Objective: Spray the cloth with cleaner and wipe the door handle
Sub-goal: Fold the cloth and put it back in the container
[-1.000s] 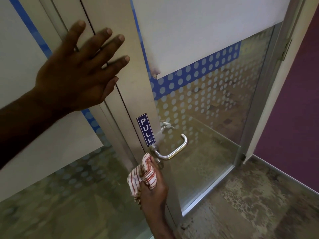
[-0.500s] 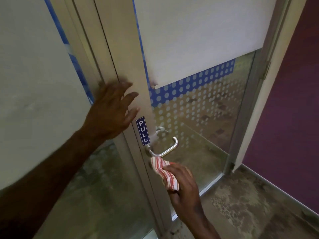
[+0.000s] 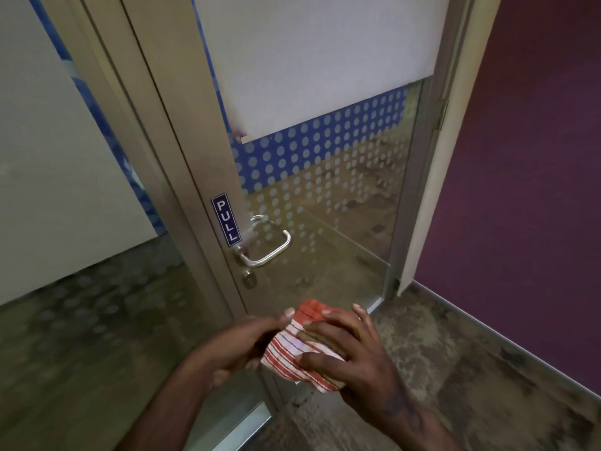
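Nearest the camera: both hands hold the cloth [image 3: 297,349], red-and-white striped, bunched into a loose pad below and slightly right of the door handle [image 3: 267,252], well clear of it. Left hand [image 3: 234,348] cupped under the cloth's left edge, fingers curled around it, thumb tip up near the top fold. Right hand [image 3: 353,349] lies flat on top, fingers spread, pressing the fabric down. So both hands are closed on the cloth; neither touches the door.

Judgement: step in hand looks like refolding or turning the cloth to a fresh face between wipes. To do it well: fold to a firm, flat pad with a damp face outward, no loose tail to snag the lever, and end with one hand gripping so the other is free to steady the door. No spray bottle in view; cannot tell whether the cloth is wet.

Further out: handle is a metal lever, return-bend type, mounted on the door stile [image 3: 195,177]. Long axis runs from its rose, just below the PULL sign [image 3: 226,219], out rightward over the glass; free end bends back toward the door. Wiping along that axis, then around the bend, should cover it. Keyhole cylinder [image 3: 249,279] sits just below the handle.
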A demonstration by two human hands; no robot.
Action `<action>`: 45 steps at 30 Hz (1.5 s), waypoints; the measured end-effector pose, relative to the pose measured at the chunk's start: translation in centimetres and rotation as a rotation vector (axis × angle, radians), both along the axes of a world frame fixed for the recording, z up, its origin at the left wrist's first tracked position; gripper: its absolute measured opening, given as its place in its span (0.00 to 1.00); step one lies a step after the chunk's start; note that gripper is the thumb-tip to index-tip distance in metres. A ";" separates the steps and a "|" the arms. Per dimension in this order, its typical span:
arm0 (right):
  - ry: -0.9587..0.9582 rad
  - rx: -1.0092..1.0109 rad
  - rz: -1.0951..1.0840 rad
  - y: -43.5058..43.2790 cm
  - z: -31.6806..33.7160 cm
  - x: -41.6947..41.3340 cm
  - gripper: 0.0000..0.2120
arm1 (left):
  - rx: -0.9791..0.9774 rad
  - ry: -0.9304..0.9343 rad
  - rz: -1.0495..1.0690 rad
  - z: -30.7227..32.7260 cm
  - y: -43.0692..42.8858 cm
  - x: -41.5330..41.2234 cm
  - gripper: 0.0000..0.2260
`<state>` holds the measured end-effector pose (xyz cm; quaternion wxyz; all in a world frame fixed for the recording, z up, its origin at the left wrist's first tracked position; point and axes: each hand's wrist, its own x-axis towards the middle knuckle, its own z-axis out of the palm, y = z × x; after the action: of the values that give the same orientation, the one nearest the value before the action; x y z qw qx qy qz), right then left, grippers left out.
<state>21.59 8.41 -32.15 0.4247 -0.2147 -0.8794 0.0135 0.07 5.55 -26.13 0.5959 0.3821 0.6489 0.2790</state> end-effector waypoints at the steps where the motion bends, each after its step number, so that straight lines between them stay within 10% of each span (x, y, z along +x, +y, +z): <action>1: -0.017 -0.002 -0.012 -0.2 0.0 0.7 0.10 | 0.001 -0.034 0.017 -0.3 -0.2 0.6 0.22; 6: -0.075 -0.147 -0.238 -1.7 -0.1 3.5 0.33 | 0.102 -0.164 0.083 -1.5 -0.4 3.0 0.14; 11: 0.627 -1.104 -0.400 -4.4 -0.8 5.5 0.54 | 0.198 -0.221 0.070 -1.1 0.1 5.7 0.08; 17: 1.058 -1.674 -0.232 -9.7 0.3 7.5 0.19 | 0.195 -0.289 -0.125 -2.6 -0.2 9.0 0.10; 23: 1.574 -1.505 -0.365 -15.6 0.2 11.5 0.18 | 0.156 -0.314 -0.421 -3.6 -1.2 14.3 0.10; 45: 1.777 -0.707 -1.521 -52.5 -0.3 29.1 0.13 | 0.217 -0.230 -1.614 -4.3 -27.8 50.2 0.13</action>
<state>50.66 -44.12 -32.45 0.6957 -0.6941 0.1188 0.1421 50.25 -22.25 -30.41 0.6357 0.7556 0.0788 -0.1367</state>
